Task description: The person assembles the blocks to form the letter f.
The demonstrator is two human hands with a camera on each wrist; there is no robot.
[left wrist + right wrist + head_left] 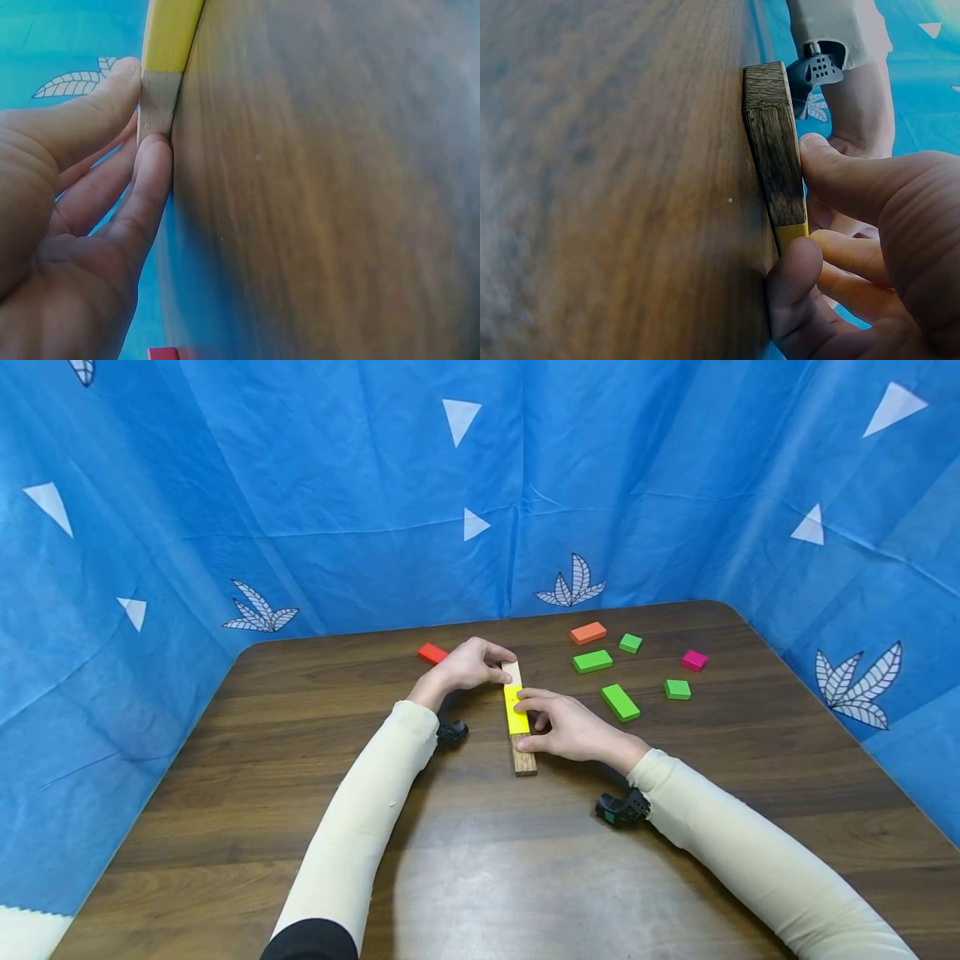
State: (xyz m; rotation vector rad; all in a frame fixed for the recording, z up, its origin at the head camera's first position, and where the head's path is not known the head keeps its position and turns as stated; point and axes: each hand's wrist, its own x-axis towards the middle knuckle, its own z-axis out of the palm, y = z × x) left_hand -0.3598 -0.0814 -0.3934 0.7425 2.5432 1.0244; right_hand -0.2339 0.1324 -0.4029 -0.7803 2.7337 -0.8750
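Observation:
Near the middle of the table, a pale wood block (512, 672), a yellow block (517, 718) and a dark brown block (524, 762) lie end to end in one row. My left hand (468, 664) pinches the pale block at the far end, thumb on its upper edge and a finger at its outer end. Curled over the row from the right is my right hand (573, 727). Its fingertips hold the yellow block, while the thumb touches the dark brown block (772, 161). Fingers partly cover the pale and yellow blocks.
A red block (432, 653) lies behind the left hand. To the right are an orange block (588, 632), several green blocks (619, 702) and a magenta block (694, 660). Blue patterned curtain (360, 485) surrounds the brown wooden table (300, 760).

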